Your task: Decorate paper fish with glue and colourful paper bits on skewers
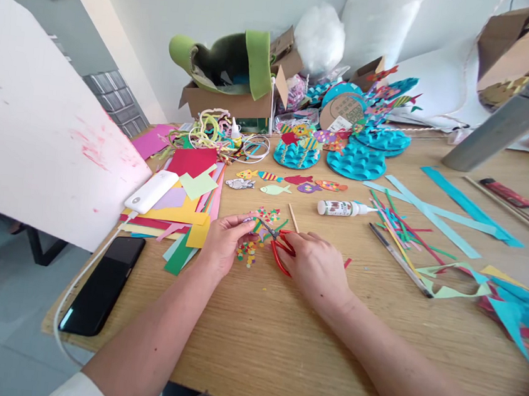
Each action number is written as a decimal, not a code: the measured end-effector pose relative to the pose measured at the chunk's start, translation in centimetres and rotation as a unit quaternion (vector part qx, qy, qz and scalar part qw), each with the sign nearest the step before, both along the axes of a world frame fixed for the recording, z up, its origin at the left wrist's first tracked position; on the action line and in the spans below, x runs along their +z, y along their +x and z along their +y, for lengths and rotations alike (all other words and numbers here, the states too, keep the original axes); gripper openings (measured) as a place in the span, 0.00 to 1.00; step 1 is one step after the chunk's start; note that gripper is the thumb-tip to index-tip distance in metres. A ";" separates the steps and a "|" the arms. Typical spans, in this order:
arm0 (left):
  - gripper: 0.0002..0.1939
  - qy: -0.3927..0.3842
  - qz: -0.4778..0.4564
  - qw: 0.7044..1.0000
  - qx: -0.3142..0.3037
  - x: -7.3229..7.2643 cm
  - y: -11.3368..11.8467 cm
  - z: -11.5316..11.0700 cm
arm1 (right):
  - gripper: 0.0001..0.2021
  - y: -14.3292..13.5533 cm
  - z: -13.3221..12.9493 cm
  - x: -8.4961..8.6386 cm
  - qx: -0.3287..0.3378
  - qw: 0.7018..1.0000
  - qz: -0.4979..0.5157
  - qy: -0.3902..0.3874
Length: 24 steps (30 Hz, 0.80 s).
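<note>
My right hand (321,264) grips red-handled scissors (282,253), whose blades point left at the fingertips of my left hand (225,238). Pinched in my left hand is a small piece of coloured paper, mostly hidden by the fingers. Under and around the blades lie tiny bits of cut paper (250,254) in several colours. Paper fish lie in two rows beyond my hands, among them a red fish (298,179) and a pale green fish (275,189). A thin wooden stick (293,217) rests just past the scissors.
A white glue bottle (339,208) lies right of the fish, near paper strips (437,216) and a pen (400,259). Stacked coloured paper (188,209), a white power bank (152,191) and a phone (103,285) are at left. Blue egg-tray discs (357,162) and a grey bottle (504,119) stand behind.
</note>
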<state>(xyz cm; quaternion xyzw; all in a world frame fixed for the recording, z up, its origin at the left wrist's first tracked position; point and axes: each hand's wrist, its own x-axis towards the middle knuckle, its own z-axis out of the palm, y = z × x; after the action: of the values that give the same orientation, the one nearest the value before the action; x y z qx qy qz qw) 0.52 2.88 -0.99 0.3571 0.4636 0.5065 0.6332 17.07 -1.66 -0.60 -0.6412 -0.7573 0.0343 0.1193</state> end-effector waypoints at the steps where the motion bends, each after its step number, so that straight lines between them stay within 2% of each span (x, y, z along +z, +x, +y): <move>1: 0.18 0.000 0.003 1.000 0.000 0.0 0.0 0.0 | 0.13 0.0 0.0 0.0 0.000 1.000 -0.001 0.000; 10: 0.29 0.034 0.031 0.999 0.020 0.0 -0.1 0.1 | 0.14 -0.2 0.0 -0.2 0.004 1.000 -0.006 0.005; 24: 0.29 0.051 0.062 0.996 0.037 -0.1 -0.2 0.0 | 0.13 -0.3 0.0 -0.3 0.006 1.000 -0.001 0.011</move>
<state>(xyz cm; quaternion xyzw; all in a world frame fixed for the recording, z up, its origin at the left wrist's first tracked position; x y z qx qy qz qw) 0.36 2.87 -1.05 0.4020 0.4887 0.5293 0.5651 16.81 -1.69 -0.92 -0.6351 -0.7618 0.0264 0.1251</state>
